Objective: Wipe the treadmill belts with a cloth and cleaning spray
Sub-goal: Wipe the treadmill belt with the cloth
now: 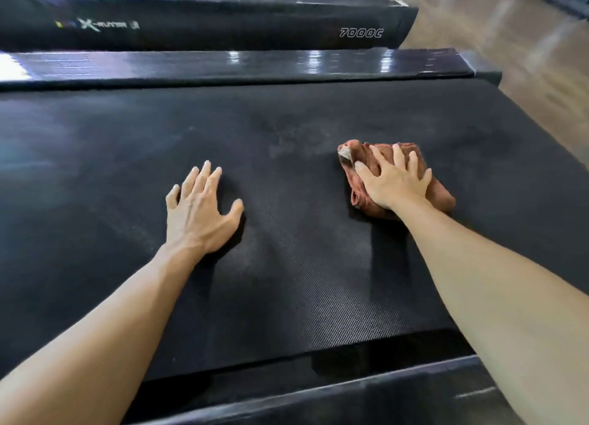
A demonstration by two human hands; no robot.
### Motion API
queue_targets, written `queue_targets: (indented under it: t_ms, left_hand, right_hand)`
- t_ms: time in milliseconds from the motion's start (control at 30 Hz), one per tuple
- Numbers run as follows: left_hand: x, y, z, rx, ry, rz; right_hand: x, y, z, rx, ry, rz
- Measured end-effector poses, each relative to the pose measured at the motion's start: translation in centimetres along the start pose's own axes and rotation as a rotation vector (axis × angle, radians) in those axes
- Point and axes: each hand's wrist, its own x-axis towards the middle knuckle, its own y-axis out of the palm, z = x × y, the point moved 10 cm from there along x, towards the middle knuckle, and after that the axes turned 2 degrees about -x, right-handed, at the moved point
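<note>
The crumpled reddish-brown terry cloth (pixel 395 177) is lying bunched on the black textured treadmill belt (pixel 287 265), directly under the right hand (pixel 393 179). The right hand is pressing down on it with fingers spread and slightly curved over the folds, palm on top, not pinching. Judgement: the cloth is looking soft, light and limp, so it is likely bunching and sliding unless held flat under the palm; pressing at its middle seems the best hold. The left hand (pixel 199 209) is resting released on the bare belt, well apart from the cloth, fingers splayed, apparently bracing. A faint pale smear is showing beyond the hands, between them. Farther off are lying a glossy black side rail (pixel 223 64) and a neighbouring black treadmill (pixel 204 26). No spray bottle is showing.
</note>
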Motion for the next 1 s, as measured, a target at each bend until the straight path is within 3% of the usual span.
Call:
queue_targets:
  t_ms: [267,433,567,667,800,900,1000]
  left_hand:
    - [2.4,1.3,1.3,0.126,-0.010,-0.005]
    - [2.4,1.3,1.2,0.134,-0.007,0.002]
    - [2.3,1.2,1.2,0.130,-0.009,-0.015]
    - [2.4,1.2,1.1,0.135,-0.011,-0.011]
    - [2.4,1.2,1.1,0.140,-0.016,-0.002]
    - [2.3,1.2,1.1,0.135,-0.012,0.000]
    - [2.3,1.2,1.2,0.136,-0.008,-0.013]
  right_hand:
    - [6.9,-1.2,5.7,-0.022,-0.113,-0.025]
    - [-0.4,0.5,5.8,-0.071,-0.402,-0.052]
    - [2.4,-0.9,0.7,-0.025,-0.157,-0.078]
    - [7.7,-1.9,3.4,-0.004,-0.070,-0.051]
    - [6.0,-0.3,11.0,-0.078,-0.374,-0.056]
    - [-0.2,0.8,10.7,-0.044,-0.680,-0.038]
    - [1.7,0.0,6.9,-0.062,-0.579,-0.095]
